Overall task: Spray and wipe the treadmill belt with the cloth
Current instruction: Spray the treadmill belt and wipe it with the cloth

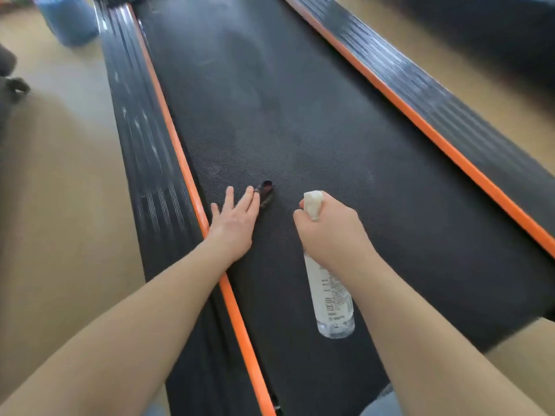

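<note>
The black textured treadmill belt (300, 121) runs away from me between two orange strips. My left hand (235, 219) lies flat on the belt near its left edge, fingers spread. A small dark crumpled thing (265, 193), perhaps the cloth, sits on the belt touching the index fingertip; I cannot tell whether the hand holds it. My right hand (330, 232) is closed around the neck of a clear spray bottle (332, 298). Its white nozzle (313, 204) points forward over the belt, and the bottle's base hangs back toward me.
Ribbed black side rails (144, 139) flank the belt outside the orange strips (420, 124). Tan floor lies on both sides. A blue rounded object (70, 19) stands on the floor at the far left. Dark furniture shows at the left edge and top right.
</note>
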